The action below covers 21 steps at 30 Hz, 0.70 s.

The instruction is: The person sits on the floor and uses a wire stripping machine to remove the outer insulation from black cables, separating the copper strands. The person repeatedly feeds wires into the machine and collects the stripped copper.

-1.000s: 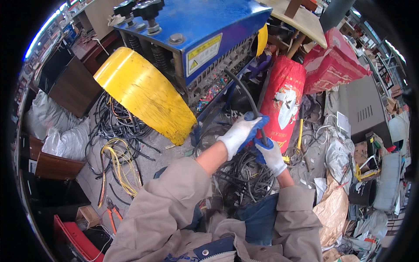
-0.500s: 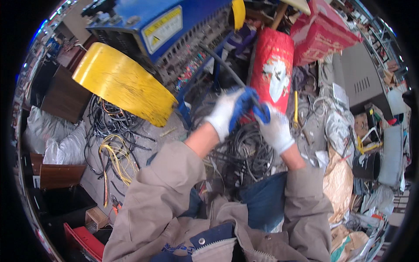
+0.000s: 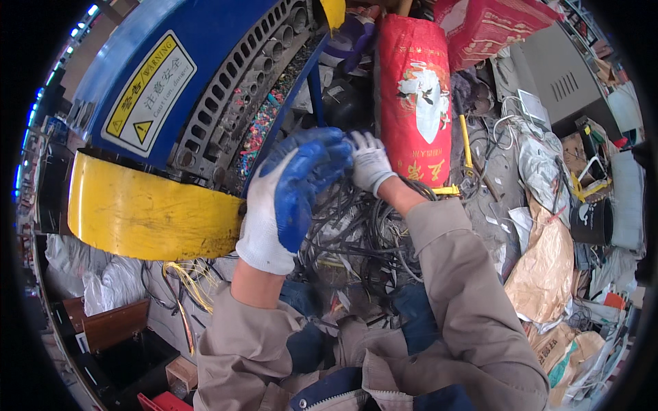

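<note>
Both hands wear white knit gloves with blue-coated palms. My left hand [image 3: 291, 188] is open beside the blue machine [image 3: 199, 41]. Its palm faces right, and the long fingers reach toward the other hand. My right hand [image 3: 370, 162] is just past those fingertips, back up and fingers apart; its palm is hidden, and no cable shows in it. Below and between the hands lies a tangled heap of black cables [image 3: 373, 233]. A row of round holes lines the machine's metal plate [image 3: 226, 89], with colourful scraps [image 3: 257, 130] beneath it.
A curved yellow guard [image 3: 151, 209] juts from the machine at left. Beyond my right hand lies a red printed sack [image 3: 415, 89], with a yellow-handled tool [image 3: 467, 140] beside it. Brown paper sacking [image 3: 545, 270] is at right, and yellow wires [image 3: 188, 284] lie at lower left.
The dark cable that both hands held is no longer visible in them. My left hand has turned palm outward and moved left; my right has shifted left. The view has swung toward the machine.
</note>
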{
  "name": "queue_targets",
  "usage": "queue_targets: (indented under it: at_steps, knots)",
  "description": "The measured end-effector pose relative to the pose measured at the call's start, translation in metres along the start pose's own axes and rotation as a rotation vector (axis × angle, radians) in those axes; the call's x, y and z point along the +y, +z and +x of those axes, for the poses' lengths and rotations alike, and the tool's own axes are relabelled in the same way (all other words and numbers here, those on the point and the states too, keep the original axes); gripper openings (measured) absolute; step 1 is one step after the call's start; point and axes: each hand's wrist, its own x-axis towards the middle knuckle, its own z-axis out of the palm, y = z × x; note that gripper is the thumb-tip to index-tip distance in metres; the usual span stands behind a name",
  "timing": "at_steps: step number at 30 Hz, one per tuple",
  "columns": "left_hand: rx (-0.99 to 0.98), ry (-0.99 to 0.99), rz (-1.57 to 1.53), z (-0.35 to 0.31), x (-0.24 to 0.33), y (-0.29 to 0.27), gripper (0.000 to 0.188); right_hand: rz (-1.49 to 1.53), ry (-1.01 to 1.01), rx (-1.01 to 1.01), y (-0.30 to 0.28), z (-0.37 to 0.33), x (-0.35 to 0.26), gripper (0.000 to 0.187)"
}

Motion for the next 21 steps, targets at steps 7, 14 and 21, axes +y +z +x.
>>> queue_targets:
  at_steps: [7, 14, 21]
  knots:
    - [0.072, -0.092, -0.069, 0.018, -0.016, -0.003, 0.038, 0.106, -0.248, -0.692, -0.017, -0.003, 0.009, 0.036]
    - [-0.199, -0.534, -0.072, 0.018, -0.069, 0.018, 0.060, 0.456, 0.183, -0.330, -0.221, -0.072, 0.073, 0.029]
    - [-0.058, -0.424, -0.708, 0.045, -0.071, 0.022, 0.078, 0.774, 0.316, -0.111, -0.294, -0.214, 0.023, 0.034]
